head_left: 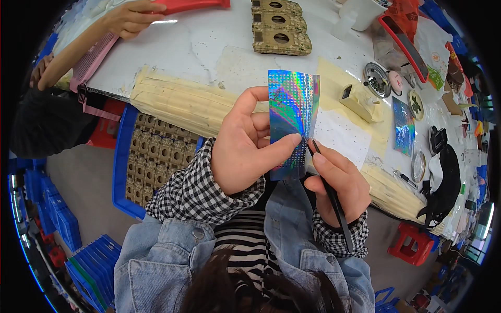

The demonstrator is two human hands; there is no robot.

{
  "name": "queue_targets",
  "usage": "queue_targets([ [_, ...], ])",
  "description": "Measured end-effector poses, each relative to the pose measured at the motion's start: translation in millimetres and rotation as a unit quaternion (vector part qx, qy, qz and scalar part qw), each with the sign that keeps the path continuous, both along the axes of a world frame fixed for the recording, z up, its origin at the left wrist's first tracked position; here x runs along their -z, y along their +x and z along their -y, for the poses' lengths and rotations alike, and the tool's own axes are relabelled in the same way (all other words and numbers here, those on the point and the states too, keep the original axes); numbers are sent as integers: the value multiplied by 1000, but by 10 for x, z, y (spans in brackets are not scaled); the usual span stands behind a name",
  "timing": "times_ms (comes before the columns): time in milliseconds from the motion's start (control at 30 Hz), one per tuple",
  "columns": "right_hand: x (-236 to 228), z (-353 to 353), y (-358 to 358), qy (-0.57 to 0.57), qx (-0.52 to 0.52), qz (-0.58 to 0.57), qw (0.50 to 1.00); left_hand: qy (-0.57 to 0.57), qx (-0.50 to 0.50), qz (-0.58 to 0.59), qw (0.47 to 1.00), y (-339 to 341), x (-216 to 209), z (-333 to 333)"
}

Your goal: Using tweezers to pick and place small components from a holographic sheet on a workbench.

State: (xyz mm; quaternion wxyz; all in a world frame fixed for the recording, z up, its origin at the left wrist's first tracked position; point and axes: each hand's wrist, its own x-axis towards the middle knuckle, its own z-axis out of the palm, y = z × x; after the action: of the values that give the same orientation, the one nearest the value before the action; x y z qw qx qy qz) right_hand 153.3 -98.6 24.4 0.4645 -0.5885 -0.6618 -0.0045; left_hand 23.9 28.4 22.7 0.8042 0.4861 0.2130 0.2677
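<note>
My left hand [242,148] grips a shiny holographic sticker sheet [288,104] by its left side, thumb across its front. The sheet stands upright above the table edge, covered in rows of small marks. In my right hand [342,182] is a pair of black tweezers [334,201], slanting down toward me. Their tips meet the sheet next to my left thumb. Whether a sticker sits between the tips is too small to tell. Behind the sheet lies a white paper [344,138] with tiny dark specks.
Camouflage-patterned cases [282,39] stand in a row at the back. A blue crate [122,172] at left holds several more. To the right are a cream-coloured block [360,103], a metal dish [377,78] and another holographic sheet [403,128]. A co-worker's hand [133,20] holds something red.
</note>
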Motion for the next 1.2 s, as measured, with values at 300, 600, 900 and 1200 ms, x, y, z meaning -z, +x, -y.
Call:
queue_targets([
  [300,9,-20,-34,8,21,-10,1000,27,-8,0,1000,5,36,13],
  [600,-3,-16,-50,9,29,-12,999,29,-10,-7,1000,8,37,20],
  [900,10,-16,-40,1,21,-15,1000,19,-11,-4,1000,17,34,11],
  [1200,-8,18,-11,2,0,-15,1000,11,-23,5,1000,29,33,30],
])
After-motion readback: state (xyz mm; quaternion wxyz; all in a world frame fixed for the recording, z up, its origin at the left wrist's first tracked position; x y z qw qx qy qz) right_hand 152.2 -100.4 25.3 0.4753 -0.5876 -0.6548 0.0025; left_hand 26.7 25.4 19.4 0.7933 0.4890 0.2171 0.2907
